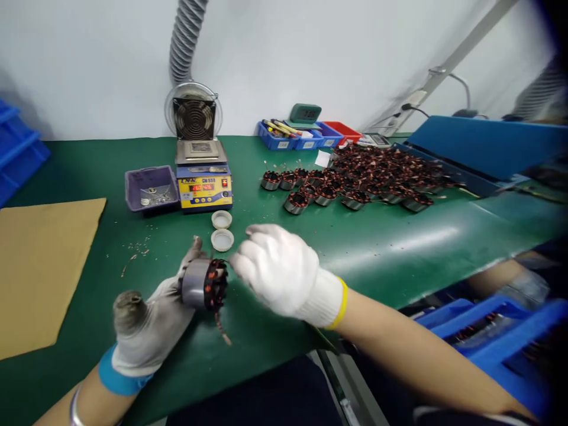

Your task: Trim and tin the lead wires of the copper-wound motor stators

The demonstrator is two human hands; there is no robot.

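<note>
My left hand (162, 319), in a worn white glove with a blue cuff, is closed around a motor stator (195, 284). The stator lies on its side, with its black and copper winding face turned right. A copper lead (222, 330) hangs down from its lower edge. Just right of the windings is my right hand (279, 269), in a white glove with a yellow-edged cuff. Its fingers are curled together close to the stator's upper edge; whatever they pinch is too small to make out. Two small round white dishes (222, 240) sit beyond the hands.
A yellow solder pot unit (205, 192) stands behind the dishes, beside a purple bin (151, 188) of scraps. Many stators (377, 171) are heaped at the back right. Cardboard (39, 266) lies at left. Blue trays (277, 141) line the wall; a blue crate (497, 331) is lower right.
</note>
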